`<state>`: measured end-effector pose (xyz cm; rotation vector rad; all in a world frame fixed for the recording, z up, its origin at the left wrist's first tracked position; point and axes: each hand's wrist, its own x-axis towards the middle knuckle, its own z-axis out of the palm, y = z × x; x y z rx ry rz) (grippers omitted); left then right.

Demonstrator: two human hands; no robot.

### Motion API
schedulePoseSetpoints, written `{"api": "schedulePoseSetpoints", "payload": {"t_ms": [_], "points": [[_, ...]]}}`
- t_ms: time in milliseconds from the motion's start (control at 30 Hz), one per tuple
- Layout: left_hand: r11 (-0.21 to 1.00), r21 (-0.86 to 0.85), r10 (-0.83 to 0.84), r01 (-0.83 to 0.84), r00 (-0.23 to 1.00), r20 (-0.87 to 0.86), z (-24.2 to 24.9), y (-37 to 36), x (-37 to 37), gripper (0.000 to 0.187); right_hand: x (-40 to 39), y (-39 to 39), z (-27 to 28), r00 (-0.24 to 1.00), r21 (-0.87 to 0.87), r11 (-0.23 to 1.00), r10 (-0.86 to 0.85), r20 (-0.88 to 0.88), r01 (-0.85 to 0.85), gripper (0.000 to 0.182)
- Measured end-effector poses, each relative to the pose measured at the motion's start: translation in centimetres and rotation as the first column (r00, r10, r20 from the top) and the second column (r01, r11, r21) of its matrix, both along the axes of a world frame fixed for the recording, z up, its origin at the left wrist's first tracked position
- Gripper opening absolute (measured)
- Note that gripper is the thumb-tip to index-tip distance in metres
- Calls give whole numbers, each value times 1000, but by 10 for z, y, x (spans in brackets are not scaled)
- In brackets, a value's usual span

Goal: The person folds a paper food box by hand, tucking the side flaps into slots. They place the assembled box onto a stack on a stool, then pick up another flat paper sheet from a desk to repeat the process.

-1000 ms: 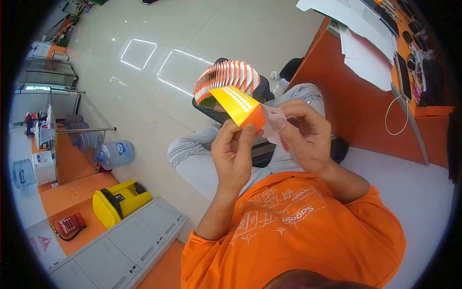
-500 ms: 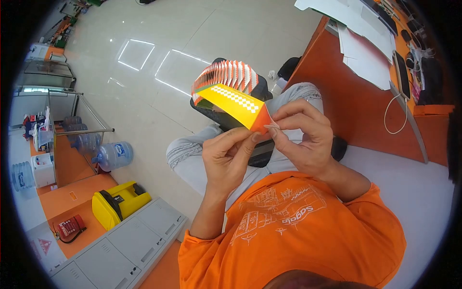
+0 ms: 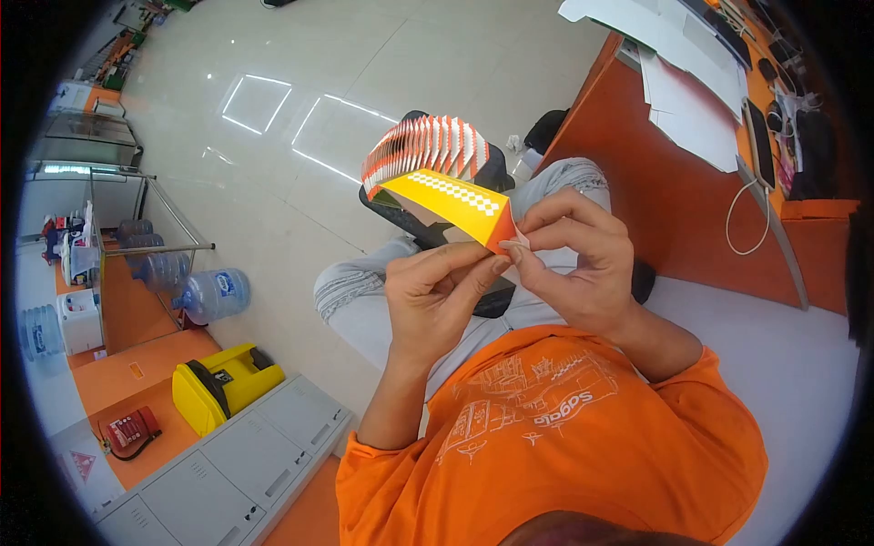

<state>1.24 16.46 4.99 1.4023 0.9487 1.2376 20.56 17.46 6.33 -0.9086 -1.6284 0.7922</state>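
A yellow and orange paper strip with white dots [image 3: 451,200] runs from a fanned, arched chain of folded orange, white and black paper pieces [image 3: 426,146] down to my hands. My left hand [image 3: 435,296] pinches the strip's orange end between thumb and fingers. My right hand [image 3: 578,264] meets it from the right, fingertips pinching the same end and a small pale paper tab [image 3: 519,238]. Both hands are held in front of my chest, above my lap in grey trousers.
An orange desk [image 3: 674,182] with white paper sheets [image 3: 692,91], a keyboard and cables stands at the right. A black chair [image 3: 428,223] sits behind the paper chain. Water bottles [image 3: 214,291], a yellow container [image 3: 223,382] and grey cabinets [image 3: 237,464] are at the left.
The strip has swung from steeply tilted to nearly level. My left hand dropped lower and my right hand closed in until both pinch the strip's orange end.
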Motion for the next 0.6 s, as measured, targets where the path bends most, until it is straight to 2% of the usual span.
{"api": "schedulePoseSetpoints", "payload": {"t_ms": [100,167,200,300,367,433,533,600], "points": [[1000,-19,4,-3,999,42,5,1,2,17,5,4,7,998,-81,995,63,32,-60,8],[999,-15,-52,51,995,-80,8,4,-2,17,8,6,9,997,-100,993,70,45,-65,8],[999,-13,-52,51,995,-80,5,6,-5,17,9,7,10,995,-122,990,82,58,-75,8],[993,-2,-116,116,993,4,-4,10,-10,19,8,7,13,988,-133,980,152,40,-146,10],[993,-80,-75,88,985,157,-4,11,-6,20,15,9,12,983,-158,972,179,29,-172,12],[997,-55,-55,63,989,138,-6,12,1,21,17,10,11,978,-185,962,208,21,-201,14],[1000,-6,-24,25,996,89,-6,14,9,24,11,9,13,978,-127,976,190,91,-178,22],[1000,12,-10,9,998,57,-5,15,14,26,2,5,15,982,-8,999,51,181,-51,25]]}}
